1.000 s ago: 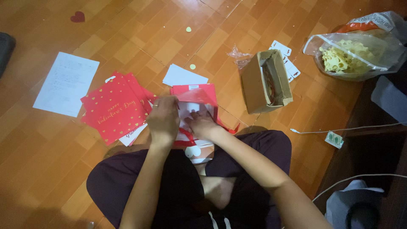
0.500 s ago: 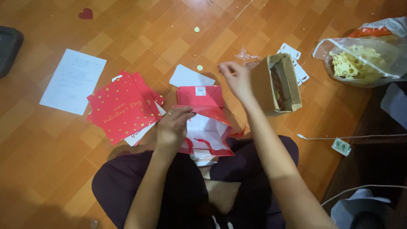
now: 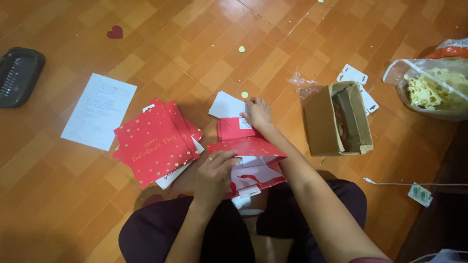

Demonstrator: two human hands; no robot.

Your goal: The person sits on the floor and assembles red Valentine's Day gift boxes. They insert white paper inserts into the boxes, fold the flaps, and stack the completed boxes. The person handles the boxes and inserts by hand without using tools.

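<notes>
Sitting on the wooden parquet floor, a person in dark trousers works over a red paper gift bag with gold hearts, which lies partly folded just in front of the knees.

Left hand: laid flat on the near part of the bag, fingers spread lightly and pressing the paper down; a ring shows on one finger.

Right hand: stretched to the far end of the bag, fingertips resting on its top edge where a small white label sits; whether they pinch the paper or merely press on it cannot be told.

Beside the bag, to the person's left: a stack of flat red paper bags with gold dots, touching the floor and fanned slightly. Further left, a white printed sheet, and beyond it a black plastic tray.

Just past the right hand: a white card, partly under the bag.

To the person's right: an open brown cardboard box, with white hang tags behind it, and a clear plastic bag of pale cut-outs well apart.
</notes>
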